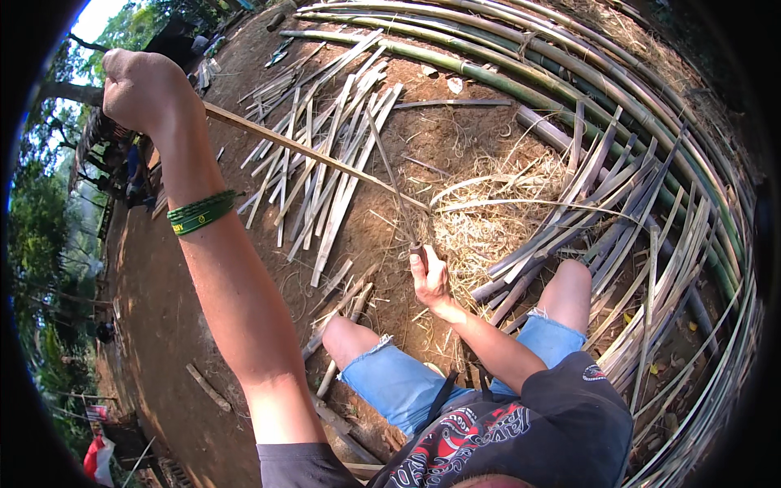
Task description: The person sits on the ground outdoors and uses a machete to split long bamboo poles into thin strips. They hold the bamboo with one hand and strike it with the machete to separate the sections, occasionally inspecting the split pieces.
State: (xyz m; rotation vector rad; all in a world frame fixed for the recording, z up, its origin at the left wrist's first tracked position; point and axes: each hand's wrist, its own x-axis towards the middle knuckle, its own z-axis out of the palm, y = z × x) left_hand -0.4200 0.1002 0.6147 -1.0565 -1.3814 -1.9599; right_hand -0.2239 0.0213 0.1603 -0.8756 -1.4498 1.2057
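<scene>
Head view: brown earth [154, 325] opens to the left, while long bamboo poles [488, 75] curve along the far and right edges; lettering shows on the green wristband [199, 214] and dark shirt [529, 447]; the raised left hand [146, 89] grips a bamboo strip [309, 152] slanting down to pale shavings [484, 228]; the right hand [431, 279] holds a knife [417, 254] that crosses that strip; split strips [342, 220] lie ahead, and darker strips [533, 250] crowd the right knee [567, 285]

A bamboo strip [313, 155] is gripped by the raised left hand [146, 89]; a long-bladed knife [418, 253] is held by its handle in the right hand [433, 282]. Curly shavings [496, 213] are heaped on the soil [175, 301] between pale slats [346, 199] and long bamboo poles [561, 61].
</scene>
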